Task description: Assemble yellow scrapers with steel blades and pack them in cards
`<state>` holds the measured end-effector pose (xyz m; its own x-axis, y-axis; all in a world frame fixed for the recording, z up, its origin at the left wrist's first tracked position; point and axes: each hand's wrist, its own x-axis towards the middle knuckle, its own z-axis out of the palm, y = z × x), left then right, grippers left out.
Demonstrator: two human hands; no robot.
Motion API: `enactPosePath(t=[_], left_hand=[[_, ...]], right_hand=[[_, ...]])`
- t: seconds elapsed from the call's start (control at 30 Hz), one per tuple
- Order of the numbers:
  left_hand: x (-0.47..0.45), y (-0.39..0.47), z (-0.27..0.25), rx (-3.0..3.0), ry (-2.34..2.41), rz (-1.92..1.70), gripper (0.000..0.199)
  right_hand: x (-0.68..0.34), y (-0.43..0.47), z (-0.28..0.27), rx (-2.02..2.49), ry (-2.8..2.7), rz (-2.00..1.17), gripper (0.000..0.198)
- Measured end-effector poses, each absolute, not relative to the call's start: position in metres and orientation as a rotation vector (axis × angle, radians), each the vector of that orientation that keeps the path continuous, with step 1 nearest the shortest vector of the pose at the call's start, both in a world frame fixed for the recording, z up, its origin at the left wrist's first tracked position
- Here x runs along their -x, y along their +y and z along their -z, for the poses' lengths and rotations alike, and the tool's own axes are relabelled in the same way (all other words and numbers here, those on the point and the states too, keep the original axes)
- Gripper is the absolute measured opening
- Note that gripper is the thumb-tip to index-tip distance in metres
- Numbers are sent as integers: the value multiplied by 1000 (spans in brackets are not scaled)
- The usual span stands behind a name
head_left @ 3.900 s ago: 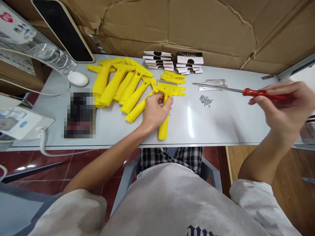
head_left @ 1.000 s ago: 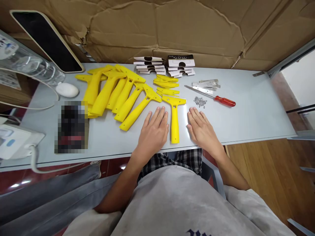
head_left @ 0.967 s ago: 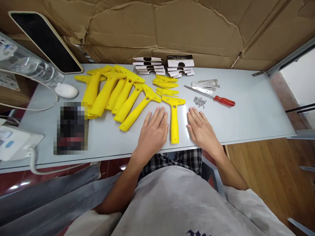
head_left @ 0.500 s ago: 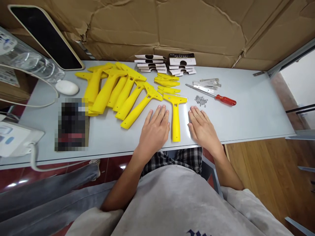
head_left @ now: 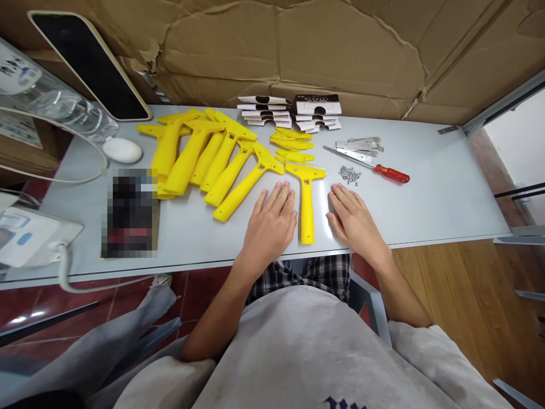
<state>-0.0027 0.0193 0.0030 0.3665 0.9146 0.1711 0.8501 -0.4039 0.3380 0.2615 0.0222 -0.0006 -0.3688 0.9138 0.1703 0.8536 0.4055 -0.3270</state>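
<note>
Both palms down on the grey tabletop (head_left: pixel 447 193). Left hand (head_left: pixel 272 218) flat, fingers extended, grasping nothing; right hand (head_left: pixel 355 221) the same. Between them, head to the far side and handle toward me: one yellow scraper (head_left: pixel 306 210), just beside my left thumb, touching neither hand. Pale edge at its head looks like a blade; too small to tell how tight any screw sits.

Far left, a fanned heap of yellow scraper handles (head_left: pixel 219 162). Far centre, flat yellow clamp plates (head_left: pixel 293 137). Far right, metal strips (head_left: pixel 360 146), the red-handled screwdriver (head_left: pixel 392 174) lying with its shaft against them, loose screws (head_left: pixel 349 174) nearer me.

Step in hand, my reading: a pause, this piece probably fitted together. Moving it would call for curling my left fingers round its handle and lifting it clear of the handle heads crowding its left.
</note>
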Motion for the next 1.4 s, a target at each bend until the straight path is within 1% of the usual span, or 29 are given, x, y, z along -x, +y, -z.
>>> enactPosePath(t=[0.1,0.23,0.37,0.5,0.77,0.97,1.1,1.3,1.4], left_hand=[[2,19,-2,-2443,1594,-521,60],[1,19,-2,-2434,1611,-526,60],[0,19,-2,-2425,1613,-519,60],[1,20,-1,-2440,1601,-539,59],[2,20,2,-2452,1594,-614,57],[1,20,1,-2482,1591,-571,57],[0,18,-1,-2502,1602,-549,58],[-1,18,0,-2513,1603,-526,58],[0,18,0,-2503,1606,-515,59]], right_hand=[[-268,34,-14,1511,-2416,-249,56],[-282,72,-31,1514,-2413,-329,49],[-297,117,-35,1550,-2323,-266,44],[-305,140,-34,1594,-2388,-218,38],[-290,142,-44,1630,-2499,-142,40],[-280,146,-53,1756,-2605,-66,35],[-279,150,-53,1715,-2652,-36,34],[-275,151,-55,1694,-2649,-60,36],[-270,151,-63,1606,-2620,-168,35]])
